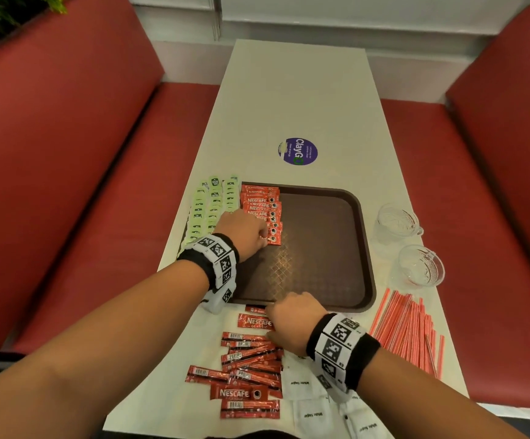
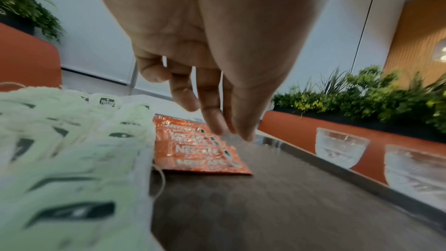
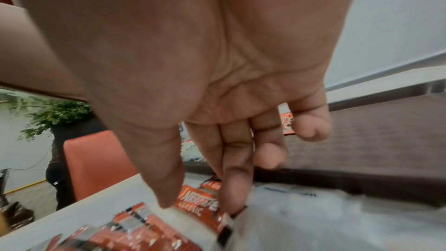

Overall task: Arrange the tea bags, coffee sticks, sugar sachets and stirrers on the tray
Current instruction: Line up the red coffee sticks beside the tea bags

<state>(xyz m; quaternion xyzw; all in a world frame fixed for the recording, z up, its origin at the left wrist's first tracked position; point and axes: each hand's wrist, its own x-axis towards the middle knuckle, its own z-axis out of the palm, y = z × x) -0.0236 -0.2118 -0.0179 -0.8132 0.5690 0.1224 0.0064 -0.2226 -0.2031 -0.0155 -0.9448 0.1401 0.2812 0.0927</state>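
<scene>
We're in the coffee-stick step. The tea bags (image 1: 213, 204) lie in overlapping columns along the left side of the tray (image 1: 330, 248), and just right of them a column of coffee sticks (image 1: 262, 210) runs from the far rim toward us. Our left hand (image 1: 244, 231) is at the near end of that column, fingers pointing down onto the sticks — the wrist view shows them fairly straight and pinching nothing, so it looks like a nudge or a press. Our right hand (image 1: 292, 321) is down on the table among the loose sticks (image 1: 247, 365) near the tray's near rim, thumb and forefinger narrowed over one stick (image 3: 200, 205); whether it's already gripped, we can't tell. Next, we'd say: lift that one and lay it at the column's near end. Sugar sachets (image 1: 308, 410) and stirrers (image 1: 412, 331) still wait on the table — both lots off the tray.
</scene>
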